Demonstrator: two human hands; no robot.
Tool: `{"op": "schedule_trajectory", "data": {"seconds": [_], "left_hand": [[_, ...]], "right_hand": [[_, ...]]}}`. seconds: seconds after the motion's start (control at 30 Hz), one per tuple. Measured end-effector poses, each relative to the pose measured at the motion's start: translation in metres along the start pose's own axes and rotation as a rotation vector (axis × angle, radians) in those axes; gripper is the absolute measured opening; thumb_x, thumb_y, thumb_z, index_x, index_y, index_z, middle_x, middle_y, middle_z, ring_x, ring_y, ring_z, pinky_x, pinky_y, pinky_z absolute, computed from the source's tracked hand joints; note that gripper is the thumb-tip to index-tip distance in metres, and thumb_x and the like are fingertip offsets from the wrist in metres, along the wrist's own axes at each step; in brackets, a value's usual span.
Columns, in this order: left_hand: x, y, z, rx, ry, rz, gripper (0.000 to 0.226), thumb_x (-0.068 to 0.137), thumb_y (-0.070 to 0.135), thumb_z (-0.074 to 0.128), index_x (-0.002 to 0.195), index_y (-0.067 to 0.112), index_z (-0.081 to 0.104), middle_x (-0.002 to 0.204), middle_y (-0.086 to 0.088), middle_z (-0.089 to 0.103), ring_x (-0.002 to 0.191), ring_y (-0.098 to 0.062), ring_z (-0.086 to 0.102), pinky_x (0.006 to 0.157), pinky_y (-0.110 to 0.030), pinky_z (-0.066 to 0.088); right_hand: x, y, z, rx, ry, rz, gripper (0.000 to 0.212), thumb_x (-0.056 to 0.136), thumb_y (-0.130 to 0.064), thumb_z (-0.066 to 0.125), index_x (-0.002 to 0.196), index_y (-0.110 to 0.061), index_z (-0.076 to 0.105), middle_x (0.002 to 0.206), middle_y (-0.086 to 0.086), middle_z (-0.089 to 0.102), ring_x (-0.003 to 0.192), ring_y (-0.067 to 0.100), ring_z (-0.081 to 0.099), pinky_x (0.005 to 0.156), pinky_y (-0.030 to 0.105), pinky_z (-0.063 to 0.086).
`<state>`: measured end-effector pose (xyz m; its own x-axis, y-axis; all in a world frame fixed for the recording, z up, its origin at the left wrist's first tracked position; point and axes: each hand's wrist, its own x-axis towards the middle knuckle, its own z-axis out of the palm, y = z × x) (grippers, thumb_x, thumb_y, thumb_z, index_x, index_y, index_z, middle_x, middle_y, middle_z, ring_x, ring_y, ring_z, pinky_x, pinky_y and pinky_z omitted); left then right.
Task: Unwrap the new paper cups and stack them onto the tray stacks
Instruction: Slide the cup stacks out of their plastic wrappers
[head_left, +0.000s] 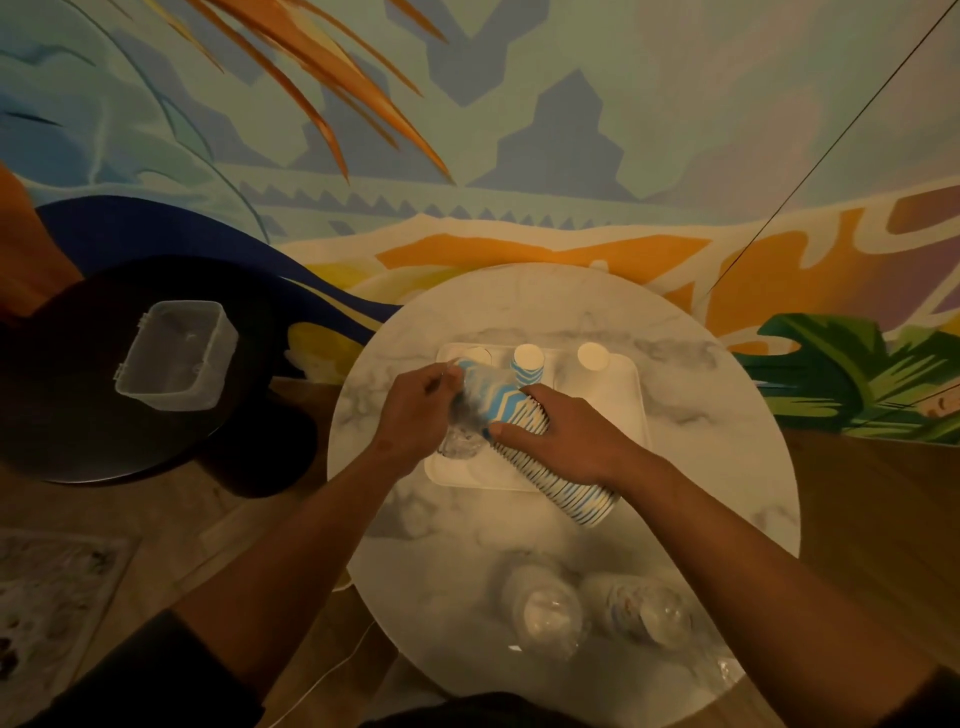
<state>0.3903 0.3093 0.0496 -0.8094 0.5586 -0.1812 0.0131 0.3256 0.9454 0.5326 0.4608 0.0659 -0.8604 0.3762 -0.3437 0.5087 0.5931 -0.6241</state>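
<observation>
A long sleeve of blue-and-white zigzag paper cups (558, 480) lies tilted over the white tray (618, 400) on the round marble table. My right hand (566, 431) grips the stack near its middle. My left hand (415, 410) pinches the clear plastic wrap (460, 441) that is bunched at the stack's far end. Two upturned cup stacks stand at the tray's back: a blue-patterned stack (527, 364) and a white stack (592, 356). Another cup base (475, 356) shows behind my left hand.
Two more wrapped cup sleeves (550, 610) (641, 610) lie on the marble table (727, 519) near its front edge. To the left, a clear plastic box (176, 356) sits on a dark round table (78, 415). A painted wall rises right behind the tables.
</observation>
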Motion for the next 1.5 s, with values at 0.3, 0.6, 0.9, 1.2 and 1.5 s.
{"op": "schedule_trajectory", "data": {"seconds": [0.3,0.6,0.9,1.2,1.5], "left_hand": [[0.005,0.000,-0.006,0.021,0.031,-0.068,0.022,0.105,0.026,0.052,0.103,0.019,0.073,0.098,-0.003,0.072,0.095,-0.020,0.068,0.085,-0.033,0.056],[0.010,-0.013,-0.014,0.069,0.018,-0.079,0.011,0.097,0.022,0.066,0.105,0.017,0.073,0.103,-0.005,0.075,0.095,-0.017,0.069,0.085,-0.030,0.056],[0.004,-0.013,-0.017,-0.094,-0.170,-0.099,0.035,0.094,0.037,0.068,0.129,0.030,0.064,0.119,0.009,0.069,0.109,-0.006,0.066,0.091,-0.033,0.059],[0.005,-0.027,-0.028,0.064,-0.142,-0.043,0.016,0.089,0.027,0.077,0.103,0.029,0.071,0.092,0.011,0.073,0.080,0.002,0.069,0.066,-0.011,0.052],[0.007,-0.074,-0.052,0.092,0.077,-0.199,0.018,0.090,0.028,0.076,0.102,0.016,0.074,0.097,0.002,0.074,0.091,-0.014,0.069,0.086,-0.031,0.055]], "right_hand": [[0.004,-0.001,-0.002,-0.025,-0.010,-0.041,0.060,0.078,-0.078,0.063,0.117,-0.033,0.058,0.104,-0.012,0.070,0.090,0.007,0.066,0.085,0.034,0.055],[0.002,0.015,-0.012,-0.022,-0.087,-0.113,0.057,0.080,-0.066,0.072,0.126,-0.036,0.058,0.116,-0.014,0.070,0.102,0.002,0.065,0.095,0.034,0.053],[0.002,0.022,-0.010,0.014,-0.080,-0.128,0.059,0.080,-0.061,0.076,0.130,-0.036,0.058,0.120,-0.016,0.069,0.106,0.000,0.064,0.098,0.030,0.052],[0.006,0.031,-0.005,-0.014,-0.118,-0.140,0.065,0.078,-0.056,0.080,0.133,-0.032,0.054,0.121,-0.014,0.066,0.105,0.003,0.063,0.096,0.032,0.052],[0.005,0.026,0.014,0.086,-0.082,-0.137,0.073,0.076,-0.055,0.083,0.136,-0.034,0.047,0.122,-0.018,0.063,0.108,-0.001,0.061,0.093,0.023,0.050]]}}
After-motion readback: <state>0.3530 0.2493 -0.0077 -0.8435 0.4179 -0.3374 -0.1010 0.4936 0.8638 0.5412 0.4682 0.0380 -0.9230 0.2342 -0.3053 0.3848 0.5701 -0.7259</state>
